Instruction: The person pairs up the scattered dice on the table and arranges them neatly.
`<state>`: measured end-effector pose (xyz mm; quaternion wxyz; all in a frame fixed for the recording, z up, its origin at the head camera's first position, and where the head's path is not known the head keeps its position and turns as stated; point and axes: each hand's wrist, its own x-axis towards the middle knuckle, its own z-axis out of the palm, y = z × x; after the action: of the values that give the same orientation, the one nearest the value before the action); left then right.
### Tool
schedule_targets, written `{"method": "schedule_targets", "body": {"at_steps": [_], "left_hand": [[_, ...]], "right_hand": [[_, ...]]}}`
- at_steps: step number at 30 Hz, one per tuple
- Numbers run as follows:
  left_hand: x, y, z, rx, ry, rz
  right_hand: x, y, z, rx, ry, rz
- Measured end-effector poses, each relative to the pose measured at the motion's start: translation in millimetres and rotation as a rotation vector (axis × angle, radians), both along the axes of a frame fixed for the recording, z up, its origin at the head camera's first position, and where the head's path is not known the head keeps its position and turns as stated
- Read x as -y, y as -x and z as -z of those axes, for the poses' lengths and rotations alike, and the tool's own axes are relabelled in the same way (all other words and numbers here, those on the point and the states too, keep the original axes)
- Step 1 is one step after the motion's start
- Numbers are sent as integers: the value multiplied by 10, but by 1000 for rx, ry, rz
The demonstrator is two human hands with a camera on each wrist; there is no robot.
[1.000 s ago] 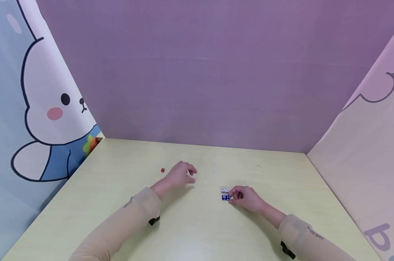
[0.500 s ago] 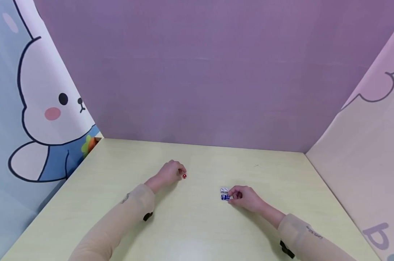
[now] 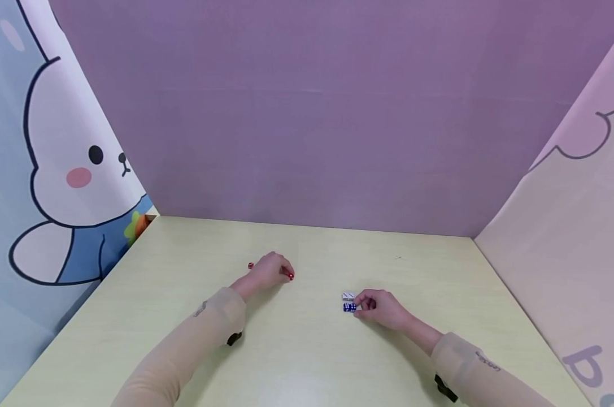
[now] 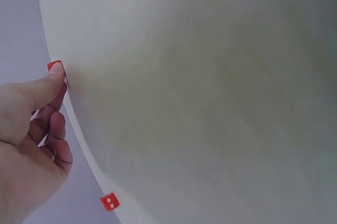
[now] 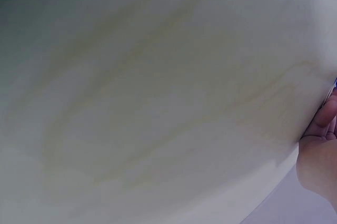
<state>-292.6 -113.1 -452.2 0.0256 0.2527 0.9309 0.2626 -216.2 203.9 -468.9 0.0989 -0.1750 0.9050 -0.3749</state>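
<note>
In the head view my left hand (image 3: 270,269) pinches a red die (image 3: 291,276) between thumb and fingertips, above the left-centre of the table. The left wrist view shows this die (image 4: 55,65) at the thumb tip, the other fingers curled below it. Behind the left hand lies a second red die (image 3: 251,265), its pips plain in the left wrist view. My right hand (image 3: 383,310) rests at the right end of a pair of blue dice (image 3: 349,307), thumb and index finger bent about that end. White dice (image 3: 348,296) sit right behind the blue ones.
The pale wooden table (image 3: 296,350) ends at a purple back panel (image 3: 312,141). A rabbit-printed sheet (image 3: 57,186) stands on the left, and a pale printed sheet (image 3: 576,237) on the right. A small dark mark (image 3: 400,258) shows at the table's back right.
My left hand moved left, then slightly right again; a red die now shows in its fingertips. The second red die was briefly covered and shows again. My right hand stays at the blue dice.
</note>
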Motion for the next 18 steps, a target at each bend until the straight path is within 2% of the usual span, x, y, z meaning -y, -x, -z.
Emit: {"method": "schedule_targets", "body": {"at_steps": [8, 15, 18], "left_hand": [[-66, -115, 30, 39, -40, 9], [-108, -274, 34, 18, -55, 57], [-140, -358, 20, 15, -65, 55]], "right_hand": [[5, 5, 11, -9, 3, 2], [8, 6, 17, -11, -3, -8], [11, 4, 13, -6, -6, -3]]}}
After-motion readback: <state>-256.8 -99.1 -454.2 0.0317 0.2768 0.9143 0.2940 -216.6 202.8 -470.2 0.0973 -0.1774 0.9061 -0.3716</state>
